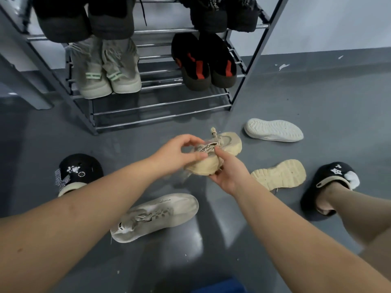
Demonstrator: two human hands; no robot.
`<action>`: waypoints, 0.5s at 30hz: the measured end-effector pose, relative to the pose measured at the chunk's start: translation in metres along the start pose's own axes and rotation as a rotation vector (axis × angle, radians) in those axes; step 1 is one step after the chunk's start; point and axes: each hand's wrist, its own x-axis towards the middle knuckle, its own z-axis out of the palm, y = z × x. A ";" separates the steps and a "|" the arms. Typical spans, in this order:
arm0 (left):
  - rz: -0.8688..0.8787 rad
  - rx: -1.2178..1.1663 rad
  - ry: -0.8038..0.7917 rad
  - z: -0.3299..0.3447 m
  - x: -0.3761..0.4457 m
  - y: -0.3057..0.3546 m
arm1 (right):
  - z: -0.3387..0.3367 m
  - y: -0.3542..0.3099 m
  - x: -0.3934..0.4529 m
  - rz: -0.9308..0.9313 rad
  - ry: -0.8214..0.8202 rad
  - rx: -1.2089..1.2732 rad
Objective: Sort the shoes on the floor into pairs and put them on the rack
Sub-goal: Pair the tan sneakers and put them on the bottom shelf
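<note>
Four pairs sit on the rack point(160, 102) at 12 o'clock. Both hands, left point(175, 153) and right point(230, 176), grip a beige shoe point(228, 142); three loose shoes remain on the floor.

You are looking down at a smooth grey floor point(317, 98) that is throwing back soft patches of overhead light, brightest just ahead of you. White flecks and scuffs are showing on it toward the far right, near where it is meeting a pale wall point(330, 24). A grey band is running along the foot of that wall. At the far left, a grey slanting post point(27, 85) is standing on the floor, its top running out of sight.
</note>
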 end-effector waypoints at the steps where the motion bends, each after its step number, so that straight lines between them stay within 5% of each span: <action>1: -0.118 -0.082 0.044 -0.002 0.000 -0.006 | -0.003 0.003 0.000 0.002 -0.023 -0.004; 5: -0.663 -0.537 -0.109 -0.006 -0.008 -0.033 | -0.008 0.010 0.003 0.029 -0.137 -0.106; 8: -0.685 -0.699 -0.179 -0.005 -0.014 -0.045 | -0.008 0.013 0.007 0.044 -0.217 -0.198; 15: -0.676 -0.573 -0.139 -0.004 -0.015 -0.081 | 0.000 0.028 0.031 0.053 -0.162 -0.407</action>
